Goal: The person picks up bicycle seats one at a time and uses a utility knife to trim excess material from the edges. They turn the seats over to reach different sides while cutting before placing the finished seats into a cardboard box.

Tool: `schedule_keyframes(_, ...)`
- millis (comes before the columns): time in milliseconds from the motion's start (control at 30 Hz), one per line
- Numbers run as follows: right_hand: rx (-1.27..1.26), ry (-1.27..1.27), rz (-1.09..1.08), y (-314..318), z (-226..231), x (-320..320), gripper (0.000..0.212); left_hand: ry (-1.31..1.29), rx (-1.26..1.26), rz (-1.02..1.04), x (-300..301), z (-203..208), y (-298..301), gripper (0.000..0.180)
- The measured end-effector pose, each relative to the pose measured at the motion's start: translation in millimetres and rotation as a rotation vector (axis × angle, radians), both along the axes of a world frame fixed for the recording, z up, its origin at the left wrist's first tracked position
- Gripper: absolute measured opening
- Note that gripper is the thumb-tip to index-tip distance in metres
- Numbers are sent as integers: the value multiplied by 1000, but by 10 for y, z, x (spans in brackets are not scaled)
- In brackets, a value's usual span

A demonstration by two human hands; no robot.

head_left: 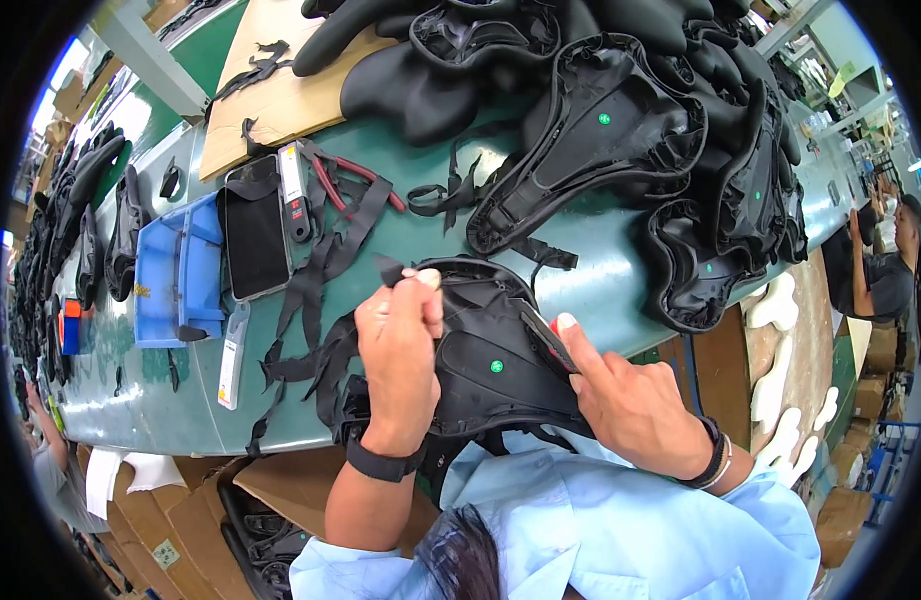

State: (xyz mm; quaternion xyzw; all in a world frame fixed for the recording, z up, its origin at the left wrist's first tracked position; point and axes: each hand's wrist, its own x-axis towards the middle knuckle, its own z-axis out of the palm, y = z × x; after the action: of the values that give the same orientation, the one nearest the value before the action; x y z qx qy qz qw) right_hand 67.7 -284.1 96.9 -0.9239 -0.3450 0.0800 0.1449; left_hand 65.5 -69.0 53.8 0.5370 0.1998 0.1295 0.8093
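Head camera, looking steeply down at a green workbench from just above the worker's own hands.

The single fisheye view sits close over the left hand (399,340) and right hand (621,395), whose forearms enter from the lower edge. It faces forward across the green workbench (431,235), with the pile of black saddle covers (621,110) at the far side. Straight edges bow toward the dark round rim, and no second view overlaps it.
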Motion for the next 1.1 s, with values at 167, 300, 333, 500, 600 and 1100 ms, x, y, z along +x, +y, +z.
schedule_keyframes(167, 217, -75, 3, -88, 134, 227, 63, 43, 230, -16, -24, -41, -59, 35)
schedule_keyframes(300, 23, -141, 138, 69, 91, 369, 65, 10, 322, -81, -21, -103, -59, 30)
schedule_keyframes(333, 4, -160, 133, 61, 66, 352, 67, 5, 321, -85, -15, -63, -69, 30)
schedule_keyframes(500, -59, -113, 67, -51, 28, 78, 68, -116, -94, 253, -3, 6, -36, 27)
schedule_keyframes(600, 16, 31, -44, -136, 28, -136, 60, -532, -188, 418, 32, -90, 356, 25)
schedule_keyframes(1100, 916, 202, -374, -311, -124, 231, 37, -131, 51, 552, -508, 428, 1589, 57)
